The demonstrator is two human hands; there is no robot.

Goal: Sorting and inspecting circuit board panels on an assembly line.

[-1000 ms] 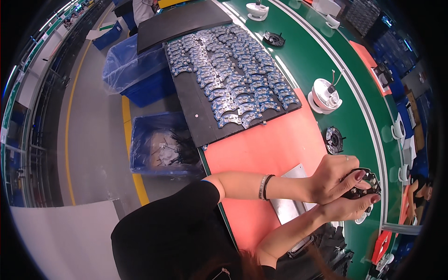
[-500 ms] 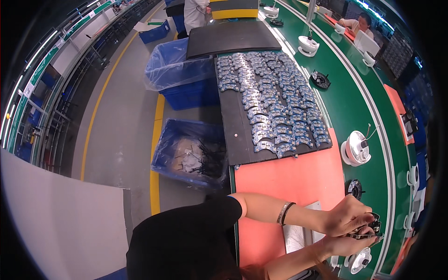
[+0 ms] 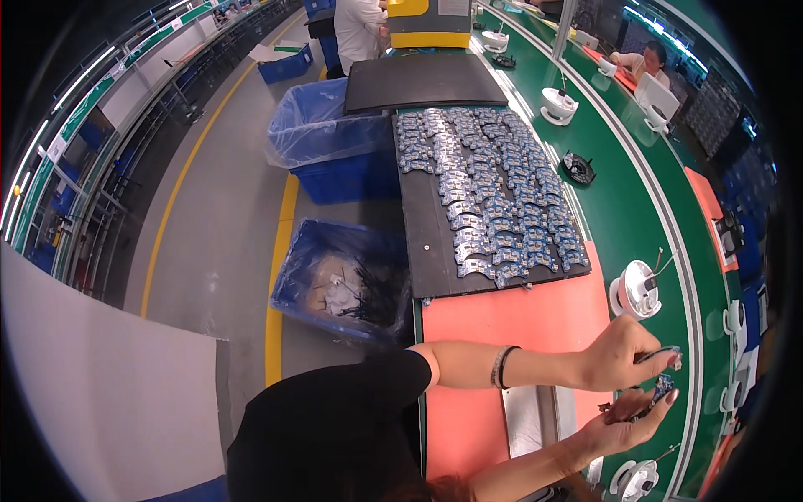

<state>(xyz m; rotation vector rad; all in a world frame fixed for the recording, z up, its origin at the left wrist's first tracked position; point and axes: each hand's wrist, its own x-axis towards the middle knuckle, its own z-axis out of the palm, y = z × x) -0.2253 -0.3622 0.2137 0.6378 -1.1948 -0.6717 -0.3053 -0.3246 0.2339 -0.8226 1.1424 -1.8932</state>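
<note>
two hands (image 3: 621, 355) (image 3: 623, 428), one part (image 3: 662, 387) in each

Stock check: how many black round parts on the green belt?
2 visible: one black part beside the blue boards, another farther along the belt. Left hand may hide more.

Nothing in the way of lettering, numbers or signs can be read here: the pale panel (image 3: 454, 7) on the yellow-fronted machine (image 3: 430, 39) at the far end seems to bear fine lines (far too small to make out), the blue circuit boards (image 3: 476, 267) show only pale specks and patches, and the green-and-white strip (image 3: 75, 127) along the left is too blurred for any wording.
</note>
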